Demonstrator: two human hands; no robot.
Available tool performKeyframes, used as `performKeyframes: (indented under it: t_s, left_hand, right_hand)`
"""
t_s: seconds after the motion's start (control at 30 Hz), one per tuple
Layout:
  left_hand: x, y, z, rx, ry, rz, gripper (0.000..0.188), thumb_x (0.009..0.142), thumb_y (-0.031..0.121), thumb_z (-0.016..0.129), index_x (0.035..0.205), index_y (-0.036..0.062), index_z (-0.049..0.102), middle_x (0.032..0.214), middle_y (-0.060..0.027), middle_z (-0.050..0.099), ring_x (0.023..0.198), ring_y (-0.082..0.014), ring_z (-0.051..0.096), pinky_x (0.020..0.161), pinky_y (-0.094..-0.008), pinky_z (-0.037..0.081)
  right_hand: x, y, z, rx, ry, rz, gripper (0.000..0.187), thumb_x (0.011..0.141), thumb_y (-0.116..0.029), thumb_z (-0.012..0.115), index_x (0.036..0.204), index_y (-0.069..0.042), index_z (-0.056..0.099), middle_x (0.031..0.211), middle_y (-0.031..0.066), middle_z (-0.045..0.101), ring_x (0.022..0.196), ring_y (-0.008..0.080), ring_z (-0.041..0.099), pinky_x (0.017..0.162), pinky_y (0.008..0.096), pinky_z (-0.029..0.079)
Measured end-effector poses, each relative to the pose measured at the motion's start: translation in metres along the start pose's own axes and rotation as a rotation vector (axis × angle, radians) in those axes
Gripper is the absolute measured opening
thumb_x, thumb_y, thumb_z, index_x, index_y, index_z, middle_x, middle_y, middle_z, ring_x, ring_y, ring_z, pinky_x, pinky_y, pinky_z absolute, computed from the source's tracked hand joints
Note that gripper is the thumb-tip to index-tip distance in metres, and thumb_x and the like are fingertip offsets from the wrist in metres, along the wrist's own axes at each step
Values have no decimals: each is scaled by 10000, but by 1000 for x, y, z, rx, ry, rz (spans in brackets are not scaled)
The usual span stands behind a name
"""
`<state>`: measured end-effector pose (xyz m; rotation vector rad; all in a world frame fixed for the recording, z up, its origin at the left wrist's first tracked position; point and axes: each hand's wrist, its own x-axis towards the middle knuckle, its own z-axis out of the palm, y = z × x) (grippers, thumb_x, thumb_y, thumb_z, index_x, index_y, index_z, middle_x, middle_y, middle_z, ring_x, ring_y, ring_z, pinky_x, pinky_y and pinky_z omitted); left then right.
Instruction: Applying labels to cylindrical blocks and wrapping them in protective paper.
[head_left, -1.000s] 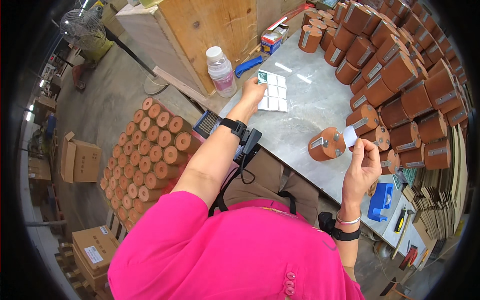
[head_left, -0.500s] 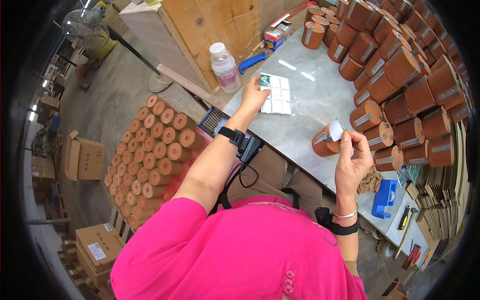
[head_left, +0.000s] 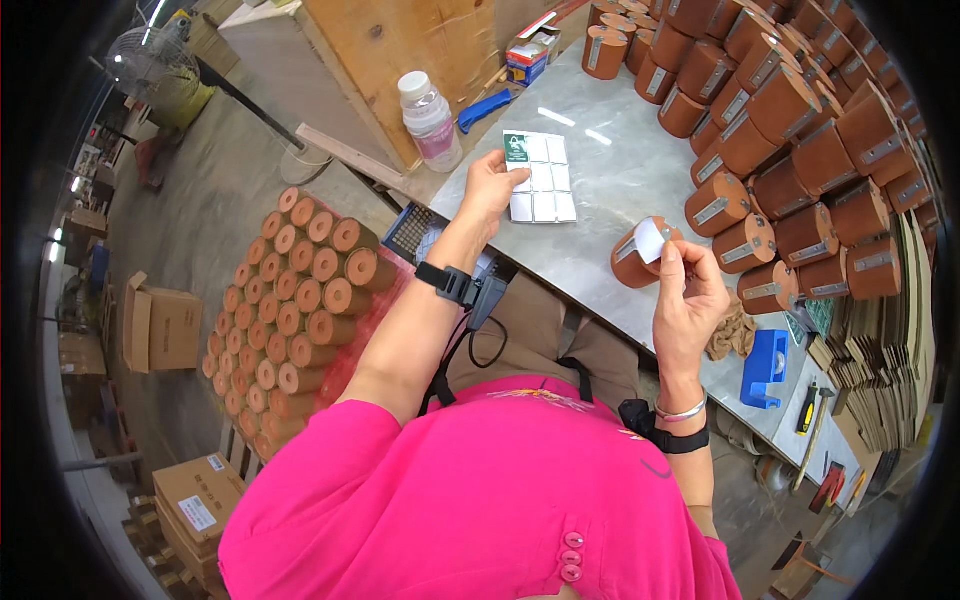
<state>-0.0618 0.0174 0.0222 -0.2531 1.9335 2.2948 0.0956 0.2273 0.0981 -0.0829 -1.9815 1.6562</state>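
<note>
My left hand (head_left: 488, 192) pinches the left edge of a sheet of white stickers (head_left: 543, 195) over the grey tabletop. One sticker on its upper left corner is green. Between the thumb and forefinger of my right hand (head_left: 692, 305) is a single white sticker (head_left: 648, 240), curled, with its blank side showing. It overlaps the top of a brown cylinder (head_left: 632, 268) standing near the table's front edge; whether it touches cannot be made out. My right hand hides part of that cylinder.
Many brown cylinders with metal strips (head_left: 790, 180) are stacked at the right. A white bottle (head_left: 432, 125), a blue-handled tool (head_left: 485, 110) and a small box (head_left: 530, 55) stand beyond the sheet. A blue tape dispenser (head_left: 765, 370) and a cloth (head_left: 732, 333) lie near right. More cylinders (head_left: 300, 300) fill the left.
My right hand has brought the sticker a little left, over the top of the cylinder. My left hand still holds the sheet, which is tipped slightly. The whole view has shifted a little.
</note>
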Motion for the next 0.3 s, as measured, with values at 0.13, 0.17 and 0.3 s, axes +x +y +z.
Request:
performKeyframes:
  t_s: [0.13,0.17,0.3]
  left_hand:
    - [-29,6,-16,-90,-49,-23,257,885,-25,587,1140,-34,619,1079,-123,685,941,-184,670,836,-316,530]
    - [-39,6,-19,-66,-49,-28,253,888,-18,591,1139,-30,622,1081,-120,685,939,-181,670,838,-320,531]
    - [-76,9,-21,-242,-78,-160,261,903,30,611,1153,-44,612,1090,-75,690,958,-167,664,872,-354,526]
  right_hand:
    - [-5,-8,10,48,-70,49,111,951,-78,622,955,33,628,827,35,640,694,79,591,641,222,472]
    - [-7,-3,15,92,-92,69,101,956,-62,606,977,34,623,832,43,644,679,86,610,627,220,485]
    - [-8,2,40,45,-148,-6,107,959,-40,584,1039,25,612,879,76,666,811,152,690,746,253,560]
